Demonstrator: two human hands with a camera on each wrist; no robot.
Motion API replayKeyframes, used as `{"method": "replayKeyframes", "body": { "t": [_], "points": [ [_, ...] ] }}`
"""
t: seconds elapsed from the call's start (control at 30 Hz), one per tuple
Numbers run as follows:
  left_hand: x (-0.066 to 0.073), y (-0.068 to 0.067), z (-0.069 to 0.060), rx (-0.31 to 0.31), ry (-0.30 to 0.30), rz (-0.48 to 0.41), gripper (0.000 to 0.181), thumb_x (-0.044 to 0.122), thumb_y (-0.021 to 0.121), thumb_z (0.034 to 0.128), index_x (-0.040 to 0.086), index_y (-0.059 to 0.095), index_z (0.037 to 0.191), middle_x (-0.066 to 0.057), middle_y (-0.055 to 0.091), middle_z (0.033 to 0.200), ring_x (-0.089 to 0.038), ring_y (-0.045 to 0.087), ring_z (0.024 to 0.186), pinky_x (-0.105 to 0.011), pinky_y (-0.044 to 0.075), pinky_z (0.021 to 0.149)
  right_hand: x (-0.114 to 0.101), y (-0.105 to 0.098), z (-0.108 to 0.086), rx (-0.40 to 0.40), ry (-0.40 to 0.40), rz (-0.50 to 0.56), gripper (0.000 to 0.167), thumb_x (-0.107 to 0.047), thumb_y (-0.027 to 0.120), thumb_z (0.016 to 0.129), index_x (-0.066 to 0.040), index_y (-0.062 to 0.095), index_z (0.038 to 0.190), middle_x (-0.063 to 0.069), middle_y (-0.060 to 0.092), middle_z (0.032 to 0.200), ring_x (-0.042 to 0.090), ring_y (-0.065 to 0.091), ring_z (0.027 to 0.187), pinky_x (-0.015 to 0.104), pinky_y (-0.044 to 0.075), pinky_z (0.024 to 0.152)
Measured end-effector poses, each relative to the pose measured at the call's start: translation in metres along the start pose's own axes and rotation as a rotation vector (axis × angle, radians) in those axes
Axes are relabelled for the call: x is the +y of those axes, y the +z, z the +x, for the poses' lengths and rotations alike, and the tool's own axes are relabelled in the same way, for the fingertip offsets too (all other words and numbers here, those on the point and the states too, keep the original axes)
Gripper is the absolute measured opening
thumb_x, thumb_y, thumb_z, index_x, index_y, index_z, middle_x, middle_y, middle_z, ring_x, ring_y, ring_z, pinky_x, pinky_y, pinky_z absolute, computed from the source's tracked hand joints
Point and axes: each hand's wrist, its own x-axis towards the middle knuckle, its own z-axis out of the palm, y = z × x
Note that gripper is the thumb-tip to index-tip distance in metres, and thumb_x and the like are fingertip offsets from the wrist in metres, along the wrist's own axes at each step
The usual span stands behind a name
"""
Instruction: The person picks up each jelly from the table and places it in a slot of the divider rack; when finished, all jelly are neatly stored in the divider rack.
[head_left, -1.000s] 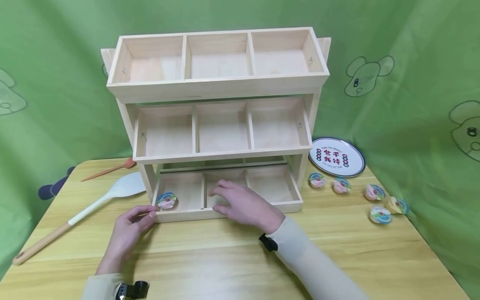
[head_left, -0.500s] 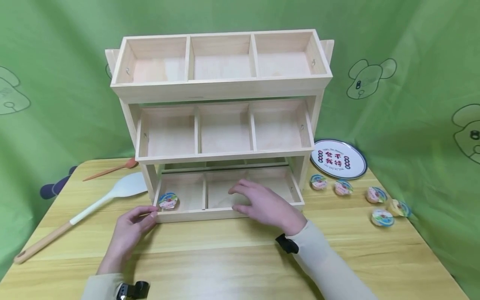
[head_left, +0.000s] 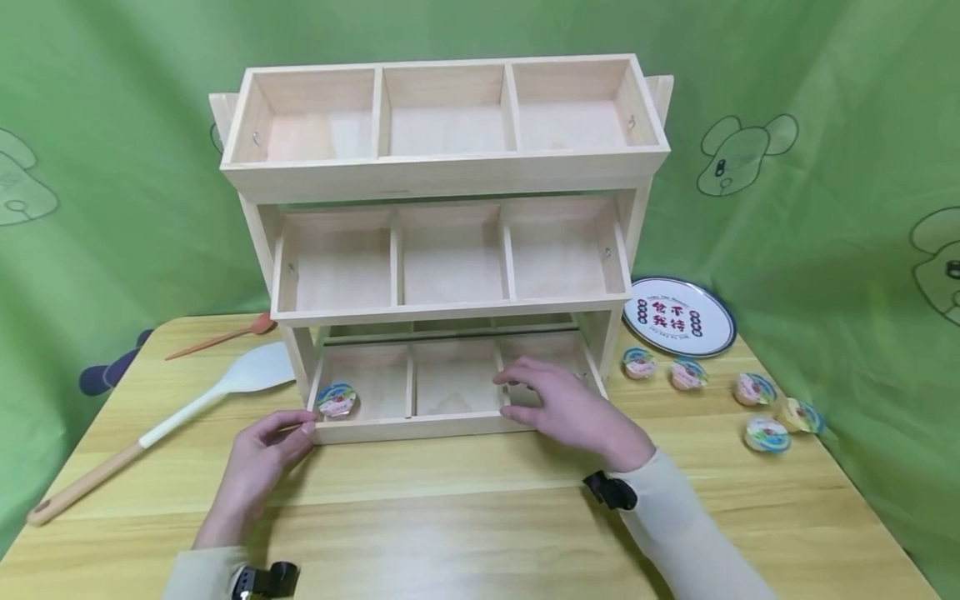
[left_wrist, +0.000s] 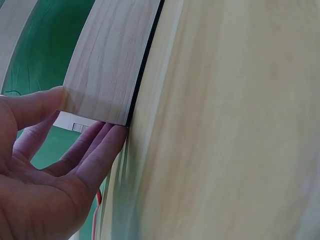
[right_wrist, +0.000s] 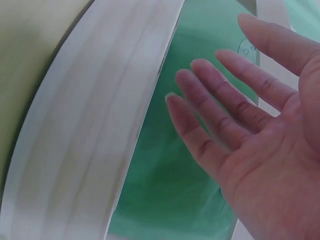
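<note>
One small pink cup with a bluish lid (head_left: 337, 401) is set in the pale wooden bottom tray (head_left: 420, 430), at left — five more cups (head_left: 767, 435) are left on the yellow wooden table (head_left: 450, 525). The tray's corner is held by the left hand (head_left: 258, 464), nothing by the wide right hand (head_left: 572, 409).

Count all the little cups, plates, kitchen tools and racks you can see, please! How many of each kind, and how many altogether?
Little cups: 6
Plate: 1
White spatula: 1
Small orange utensil: 1
Wooden rack: 1
Total: 10
</note>
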Motion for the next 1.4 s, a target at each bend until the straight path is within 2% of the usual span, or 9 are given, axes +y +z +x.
{"method": "replayKeyframes", "body": {
  "t": [0.2,0.43,0.63,0.93,1.27,1.4],
  "points": [
    [0.000,-0.002,-0.001,-0.001,-0.007,0.013,0.033,0.007,0.065,0.0943,-0.008,0.058,0.123,-0.020,0.056,0.127,-0.011,0.064,0.099,-0.027,0.053,0.092,0.013,-0.006,-0.010,0.012,0.049,-0.022,0.043,-0.024,0.069,0.093,-0.009,0.059,0.132,0.014,0.052,0.140,0.036,0.043,0.132,0.054,0.032,0.112],
    [0.000,-0.002,0.000,-0.007,0.000,0.023,0.033,0.007,0.065,0.0945,-0.008,0.058,0.123,-0.021,0.056,0.129,-0.010,0.063,0.099,-0.025,0.053,0.092,0.028,-0.011,-0.021,0.047,0.058,-0.056,0.040,-0.024,0.069,0.093,-0.009,0.061,0.129,0.007,0.058,0.131,0.032,0.051,0.123,0.054,0.041,0.105],
    [0.001,-0.002,0.000,-0.007,-0.013,-0.007,0.032,0.006,0.065,0.0940,-0.008,0.059,0.123,-0.021,0.055,0.127,-0.012,0.063,0.099,-0.025,0.053,0.092,0.034,-0.020,-0.027,0.084,0.061,-0.059,0.039,-0.020,0.071,0.091,-0.007,0.061,0.127,0.011,0.059,0.129,0.036,0.053,0.119,0.057,0.043,0.102],
    [0.003,-0.002,0.001,0.000,-0.013,-0.003,0.031,0.005,0.066,0.0931,-0.008,0.060,0.121,-0.021,0.057,0.126,-0.012,0.064,0.098,-0.026,0.053,0.091,0.048,-0.028,-0.035,0.107,0.101,-0.044,0.040,-0.018,0.072,0.091,-0.007,0.061,0.128,0.013,0.057,0.130,0.038,0.056,0.113,0.058,0.047,0.096],
    [0.001,-0.003,0.000,-0.006,-0.035,0.004,0.033,0.004,0.065,0.0929,-0.007,0.059,0.123,-0.020,0.056,0.126,-0.013,0.063,0.098,-0.025,0.053,0.091,0.058,-0.029,-0.045,0.134,0.104,-0.040,0.039,-0.016,0.071,0.091,-0.005,0.062,0.126,0.015,0.058,0.128,0.038,0.056,0.113,0.058,0.048,0.096],
    [0.002,-0.004,0.001,-0.004,-0.019,0.005,0.033,0.005,0.065,0.0928,-0.008,0.059,0.122,-0.020,0.057,0.126,-0.013,0.063,0.098,-0.026,0.054,0.091,0.062,-0.032,-0.048,0.154,0.116,-0.038,0.038,-0.015,0.071,0.091,-0.004,0.062,0.126,0.015,0.059,0.127,0.038,0.055,0.114,0.058,0.046,0.097]
  ]
}}
